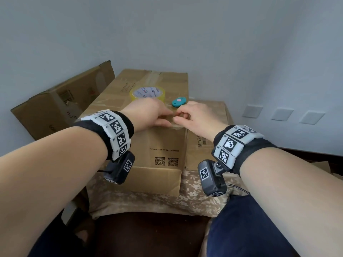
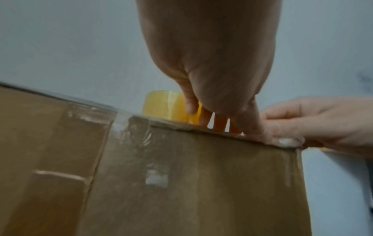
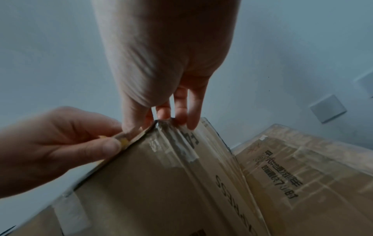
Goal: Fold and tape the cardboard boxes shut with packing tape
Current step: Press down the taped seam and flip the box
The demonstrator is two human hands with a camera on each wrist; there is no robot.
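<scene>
A closed cardboard box (image 1: 161, 145) stands in front of me with old clear tape along its seams. On its top lie a yellow packing tape roll (image 1: 147, 93) and a teal cutter (image 1: 179, 102). Both hands meet at the box's near right top corner. My left hand (image 1: 165, 117) pinches the near top edge. In the right wrist view, a yellowish bit of tape shows under the thumb of the left hand (image 3: 109, 140). My right hand (image 1: 181, 116) grips the corner itself, thumb on the edge and fingertips on top (image 3: 161, 121). The roll (image 2: 163, 105) sits just behind my left fingers.
A second taped box (image 1: 207, 117) stands against the first one's right side. An open box (image 1: 55, 104) lies on its side at the left. The boxes rest on a floral cloth (image 1: 148, 201). A wall stands close behind them, with switch plates (image 1: 282, 114) at the right.
</scene>
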